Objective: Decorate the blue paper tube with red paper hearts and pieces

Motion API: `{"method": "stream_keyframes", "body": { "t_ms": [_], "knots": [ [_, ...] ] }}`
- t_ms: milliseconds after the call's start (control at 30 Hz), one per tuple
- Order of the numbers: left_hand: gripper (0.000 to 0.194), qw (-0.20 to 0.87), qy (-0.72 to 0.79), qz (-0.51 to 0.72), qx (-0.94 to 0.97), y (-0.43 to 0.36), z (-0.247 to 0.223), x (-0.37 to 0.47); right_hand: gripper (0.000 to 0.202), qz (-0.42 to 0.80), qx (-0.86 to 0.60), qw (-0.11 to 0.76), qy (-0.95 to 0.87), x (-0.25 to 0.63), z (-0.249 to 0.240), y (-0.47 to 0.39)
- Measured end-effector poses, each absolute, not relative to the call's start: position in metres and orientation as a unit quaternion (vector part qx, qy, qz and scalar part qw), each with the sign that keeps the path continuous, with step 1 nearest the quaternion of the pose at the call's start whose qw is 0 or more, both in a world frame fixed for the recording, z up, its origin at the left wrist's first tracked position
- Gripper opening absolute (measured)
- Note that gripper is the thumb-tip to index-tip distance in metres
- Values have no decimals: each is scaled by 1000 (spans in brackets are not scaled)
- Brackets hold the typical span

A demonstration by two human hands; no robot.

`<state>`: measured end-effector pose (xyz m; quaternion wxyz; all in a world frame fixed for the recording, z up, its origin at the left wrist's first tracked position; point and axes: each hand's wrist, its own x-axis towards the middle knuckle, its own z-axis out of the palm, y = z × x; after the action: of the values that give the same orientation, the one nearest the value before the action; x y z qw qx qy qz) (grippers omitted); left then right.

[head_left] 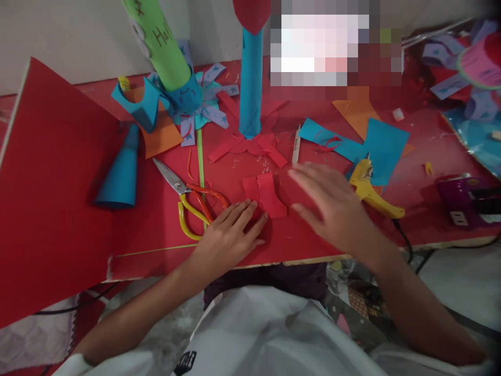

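My left hand lies flat with fingers stretched out, its fingertips on a cut piece of red paper on the red table. To the right, my right hand is spread over the tabletop, apart from that paper and holding nothing. Left of my left hand lie scissors with orange and yellow handles, their blades apart. Beyond the red paper stands a blue paper tube on a red paper base. A yellow glue gun rests just right of my right hand.
A green paper tube in a blue base stands at the back left. Near it are a blue cone and a large red board. Blue scraps, a purple box-like object and a white stick lie rightward.
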<state>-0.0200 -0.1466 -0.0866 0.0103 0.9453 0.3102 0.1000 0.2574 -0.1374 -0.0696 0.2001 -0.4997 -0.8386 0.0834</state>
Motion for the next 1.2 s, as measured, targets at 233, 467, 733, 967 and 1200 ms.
{"method": "stream_keyframes", "body": {
  "t_ms": [233, 467, 733, 967, 1200],
  "knots": [
    [48, 22, 304, 106, 946, -144, -89, -23, 72, 108, -434, 111, -887, 237, -105, -123],
    [30, 56, 302, 138, 941, -131, -89, -29, 73, 117, -436, 106, -886, 239, -109, -126],
    [24, 133, 289, 151, 936, -113, -88, -32, 57, 73, -422, 84, -900, 235, -96, -119],
    [17, 62, 329, 119, 935, -98, -88, -26, 49, 63, -396, 88, -912, 236, -88, -105],
    [25, 71, 335, 126, 931, -89, -96, -34, 49, 82, -348, 119, -926, 243, -92, -90]
  ]
}}
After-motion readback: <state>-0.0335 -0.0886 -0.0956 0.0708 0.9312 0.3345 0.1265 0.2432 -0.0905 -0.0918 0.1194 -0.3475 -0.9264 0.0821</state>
